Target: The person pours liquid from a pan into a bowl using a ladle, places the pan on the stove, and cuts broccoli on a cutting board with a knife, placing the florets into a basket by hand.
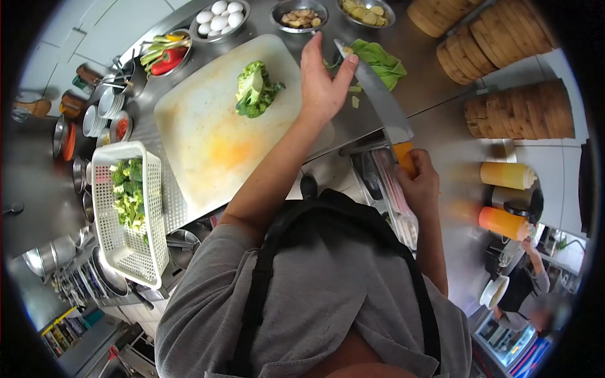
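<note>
My right hand (pixel 420 179) is wrapped round the orange handle of a kitchen knife (pixel 382 101), holding it over the counter to the right of the cutting board. Its blade points up and away from me, with a small scrap near the tip. Beside the tip is my left hand (pixel 322 85), fingers stretched out and thumb apart; whether the thumb touches the blade I cannot tell. A head of broccoli (pixel 257 91) lies on the white cutting board (pixel 201 120), left of that hand. Green leaves (pixel 381 66) and small cut bits lie behind the blade.
A white basket (pixel 157 233) with broccoli florets (pixel 129 189) stands left. Bowls of eggs (pixel 219 19), ginger-like pieces (pixel 301 19) and peppers (pixel 169 60) line the back. Bamboo steamers (pixel 520 113) and sauce bottles (pixel 504 175) are right. Another person (pixel 532 290) is lower right.
</note>
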Demonstrator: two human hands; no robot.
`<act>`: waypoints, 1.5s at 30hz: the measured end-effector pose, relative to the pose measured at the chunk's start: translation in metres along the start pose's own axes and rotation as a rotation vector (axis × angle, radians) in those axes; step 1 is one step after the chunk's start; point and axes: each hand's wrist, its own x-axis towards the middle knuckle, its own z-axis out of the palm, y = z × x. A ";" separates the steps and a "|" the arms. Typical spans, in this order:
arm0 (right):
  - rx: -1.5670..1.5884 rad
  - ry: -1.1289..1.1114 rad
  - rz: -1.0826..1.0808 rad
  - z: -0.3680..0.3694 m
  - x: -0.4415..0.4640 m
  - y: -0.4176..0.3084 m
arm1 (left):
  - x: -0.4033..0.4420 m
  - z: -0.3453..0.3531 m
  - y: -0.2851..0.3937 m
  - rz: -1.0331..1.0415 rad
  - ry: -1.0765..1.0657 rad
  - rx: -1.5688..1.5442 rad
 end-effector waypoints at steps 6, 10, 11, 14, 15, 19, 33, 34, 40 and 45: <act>-0.024 -0.003 0.103 -0.021 -0.023 0.010 | 0.032 0.022 -0.029 0.062 0.021 0.107; -0.020 0.035 0.136 -0.034 -0.056 0.050 | 0.039 -0.027 0.008 0.172 -0.032 0.148; 0.011 0.051 0.199 -0.036 -0.064 0.057 | 0.039 -0.051 0.014 0.330 0.007 0.351; 0.456 -0.031 0.424 -0.041 -0.077 0.061 | 0.030 -0.127 0.012 0.387 0.068 0.565; 0.466 -0.054 0.425 -0.040 -0.075 0.057 | 0.026 -0.148 0.012 0.304 0.095 0.532; 0.508 -0.252 0.560 -0.032 -0.057 0.026 | -0.007 -0.186 -0.009 -0.089 -0.064 0.566; 0.662 -0.672 0.189 0.028 -0.007 -0.030 | -0.074 -0.266 0.014 -0.470 -0.076 0.586; 0.650 -0.732 0.182 0.032 -0.008 -0.040 | -0.080 -0.272 0.008 -0.480 -0.061 0.592; 0.444 -0.743 -0.085 0.055 -0.005 -0.081 | -0.094 -0.259 0.000 -0.143 -0.115 0.662; 0.255 -0.645 -0.176 0.072 -0.004 -0.102 | -0.108 -0.239 0.014 -0.052 -0.060 0.730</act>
